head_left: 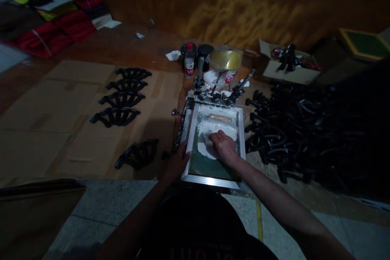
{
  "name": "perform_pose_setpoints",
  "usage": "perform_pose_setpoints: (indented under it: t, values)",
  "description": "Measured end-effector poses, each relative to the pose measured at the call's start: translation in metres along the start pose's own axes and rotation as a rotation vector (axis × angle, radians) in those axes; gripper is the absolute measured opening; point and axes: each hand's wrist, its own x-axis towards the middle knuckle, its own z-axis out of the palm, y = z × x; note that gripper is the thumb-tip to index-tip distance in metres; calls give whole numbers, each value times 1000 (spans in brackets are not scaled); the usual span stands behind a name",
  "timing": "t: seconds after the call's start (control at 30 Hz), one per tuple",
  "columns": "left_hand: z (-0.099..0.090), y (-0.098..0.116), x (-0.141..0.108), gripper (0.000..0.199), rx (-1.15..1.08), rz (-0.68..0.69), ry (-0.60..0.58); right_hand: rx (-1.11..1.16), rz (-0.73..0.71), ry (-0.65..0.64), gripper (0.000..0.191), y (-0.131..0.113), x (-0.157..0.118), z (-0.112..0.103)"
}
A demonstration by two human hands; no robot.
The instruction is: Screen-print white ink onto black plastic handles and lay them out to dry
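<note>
A screen printing frame [213, 180] with silver rails and green mesh lies in front of me, white ink [227, 130] spread over its middle. My right hand [224, 146] is over the ink, fingers closed on something pale and greyish that I cannot make out. Along the frame's left rail is my left hand [179, 160], its fingers curled at the edge and dim in shadow. A squeegee with a wooden handle [221, 118] lies across the far end of the mesh. Clamps with upright levers [242, 83] stand behind the frame.
Curved black plastic parts [117, 117] are lined up on cardboard [76, 130] at left. A big heap of black parts [280, 126] lies at right. Behind stand a red-capped bottle [189, 63], a tape roll [227, 59] and an open box [297, 73]. Red folded cloth [57, 32] is stacked far left.
</note>
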Motion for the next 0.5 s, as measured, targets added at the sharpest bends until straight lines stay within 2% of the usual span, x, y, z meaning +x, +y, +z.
perform_pose_setpoints:
  t: [0.1, 0.2, 0.27, 0.33, 0.4, 0.5]
  values:
    - [0, 0, 0, 59, 4, 10, -11, 55, -241, 12, 22, 2, -22, 12]
    - [0, -3, 0, 60, 4, -2, -18, 112, -361, -29, 21, 12, -25, 5]
    - [1, -6, 1, 60, -15, 21, -9, 147, -333, -56, 20, 17, -17, -4]
    - [1, -9, 2, 60, -44, 46, -4, 147, -248, -24, 18, 19, -8, -9]
    - [1, -11, 2, 59, -73, 39, -2, 119, -190, 26, 20, 16, -7, -4]
    - [2, -10, 2, 59, -99, 12, 5, 127, -260, 26, 28, 12, -21, 12]
